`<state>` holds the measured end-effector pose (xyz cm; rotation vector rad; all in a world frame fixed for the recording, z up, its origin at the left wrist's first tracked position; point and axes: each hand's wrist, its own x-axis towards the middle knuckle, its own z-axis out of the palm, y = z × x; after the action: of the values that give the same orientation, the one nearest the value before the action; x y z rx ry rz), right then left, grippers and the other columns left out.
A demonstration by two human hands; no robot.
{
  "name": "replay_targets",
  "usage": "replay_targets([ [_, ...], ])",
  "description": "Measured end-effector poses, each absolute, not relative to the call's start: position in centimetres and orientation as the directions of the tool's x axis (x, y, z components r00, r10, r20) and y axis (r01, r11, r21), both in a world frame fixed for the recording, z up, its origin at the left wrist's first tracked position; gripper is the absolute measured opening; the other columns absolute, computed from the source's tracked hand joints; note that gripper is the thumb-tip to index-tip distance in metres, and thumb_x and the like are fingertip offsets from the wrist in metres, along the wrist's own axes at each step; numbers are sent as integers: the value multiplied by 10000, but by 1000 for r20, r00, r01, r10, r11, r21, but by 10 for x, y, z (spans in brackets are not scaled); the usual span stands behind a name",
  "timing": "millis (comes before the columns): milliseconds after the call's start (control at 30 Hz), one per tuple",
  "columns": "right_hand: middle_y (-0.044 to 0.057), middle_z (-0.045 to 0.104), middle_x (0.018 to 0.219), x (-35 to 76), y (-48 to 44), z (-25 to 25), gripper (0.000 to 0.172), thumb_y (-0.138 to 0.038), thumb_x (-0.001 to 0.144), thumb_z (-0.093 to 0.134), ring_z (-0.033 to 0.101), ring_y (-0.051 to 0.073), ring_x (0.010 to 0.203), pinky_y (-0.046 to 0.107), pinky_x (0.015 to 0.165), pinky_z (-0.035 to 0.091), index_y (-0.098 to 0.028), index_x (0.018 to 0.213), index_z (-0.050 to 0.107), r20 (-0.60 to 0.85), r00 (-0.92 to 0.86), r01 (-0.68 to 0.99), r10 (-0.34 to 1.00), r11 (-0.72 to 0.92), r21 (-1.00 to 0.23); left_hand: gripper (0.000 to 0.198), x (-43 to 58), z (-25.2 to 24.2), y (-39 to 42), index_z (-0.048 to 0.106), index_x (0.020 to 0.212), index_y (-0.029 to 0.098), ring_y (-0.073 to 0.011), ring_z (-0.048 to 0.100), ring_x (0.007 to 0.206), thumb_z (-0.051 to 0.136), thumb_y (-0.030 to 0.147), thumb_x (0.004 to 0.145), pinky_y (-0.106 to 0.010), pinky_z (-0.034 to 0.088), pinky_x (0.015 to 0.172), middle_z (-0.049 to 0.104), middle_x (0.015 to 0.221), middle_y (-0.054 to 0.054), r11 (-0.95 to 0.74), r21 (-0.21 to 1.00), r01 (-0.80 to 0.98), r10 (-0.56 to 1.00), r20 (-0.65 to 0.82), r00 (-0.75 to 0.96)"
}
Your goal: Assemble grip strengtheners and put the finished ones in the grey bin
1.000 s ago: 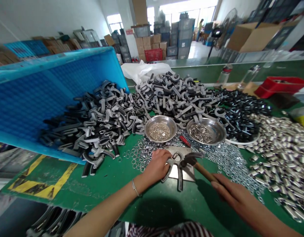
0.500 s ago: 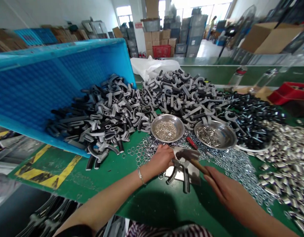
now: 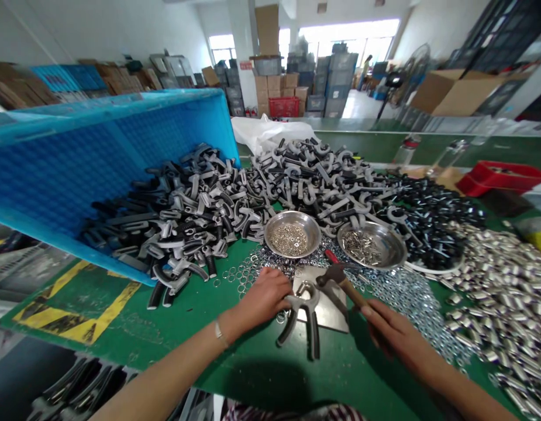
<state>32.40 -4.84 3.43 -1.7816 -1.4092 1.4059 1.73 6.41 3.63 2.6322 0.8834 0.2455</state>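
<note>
In the head view my left hand (image 3: 266,294) is closed on the left side of a grey plier-like hand tool (image 3: 303,302) with a hooked jaw and two dark-gripped handles. The handles spread toward me. The jaw lies over a flat metal plate (image 3: 330,318) on the green table. My right hand (image 3: 390,330) is wrapped round the wooden handle of a hammer (image 3: 350,290). Its dark head hovers above the plate, just right of the jaw and apart from it. Fingertips of my left hand are partly hidden.
Behind the plate stand metal bowls of small rings (image 3: 292,252) and pins (image 3: 397,257), with a red-handled tool (image 3: 331,256) between. A blue crate (image 3: 121,128) spills grey handle parts (image 3: 186,219). Loose nuts (image 3: 410,298) and metal sleeves (image 3: 507,292) cover the right side.
The hammer head was over the tool's jaw and is now clear of it on the right. My left hand and the tool have shifted left across the plate. The camera view has tilted slightly.
</note>
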Motion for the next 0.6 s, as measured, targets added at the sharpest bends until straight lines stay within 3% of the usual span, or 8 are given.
replay_targets([
  [100,-66,498,561,330,-82,19,444,-643,939,383,438,111,409,236,410,359,-235,897,555,-501,24,337,865,-479,-811,216,-59,47,50,669,1033,250,-216,537,1013,580,421,935,-370,276,941,673,1013,-16,-677,399,619,670,-15,743],
  [200,-28,571,588,353,-95,1,500,-656,933,350,516,150,434,271,430,416,-229,973,607,-549,64,464,833,-512,-723,217,-148,51,43,678,1036,260,-224,552,1020,565,420,943,-361,299,934,680,1047,-27,-611,341,715,721,-133,680],
  [300,71,705,830,382,-72,-14,452,-611,910,432,678,248,750,367,724,540,-221,972,652,-324,59,740,944,-259,-621,216,-207,53,39,685,1048,247,-242,560,1027,550,385,950,-367,331,920,683,1086,-53,-529,244,813,802,-169,572],
  [333,102,712,927,390,-58,-17,434,-584,909,446,681,276,858,400,826,526,-210,980,655,-204,36,813,978,-147,-563,234,-213,54,38,677,1087,246,-250,555,1051,545,384,951,-372,340,927,676,1118,-62,-502,221,836,833,-137,537],
  [400,154,690,1056,396,-28,-21,424,-510,935,407,665,309,960,438,890,503,-177,1045,644,3,-3,909,1000,3,-417,292,-198,55,40,641,1182,240,-256,538,1104,524,390,961,-388,348,962,658,1173,-73,-473,214,855,873,-17,488],
  [500,180,667,1150,384,5,-17,417,-412,974,344,675,318,945,428,775,536,-159,1160,619,95,-6,980,995,25,-200,295,-121,54,49,629,1196,224,-221,552,1082,462,362,996,-386,362,988,671,1133,-61,-535,292,793,844,143,517],
  [600,164,655,1198,363,17,-8,407,-419,993,345,693,299,831,376,595,512,-201,1210,610,70,79,996,994,-76,-44,252,-15,46,62,666,1105,214,-192,582,1017,456,310,1004,-351,401,946,691,1048,-45,-686,371,626,708,143,692],
])
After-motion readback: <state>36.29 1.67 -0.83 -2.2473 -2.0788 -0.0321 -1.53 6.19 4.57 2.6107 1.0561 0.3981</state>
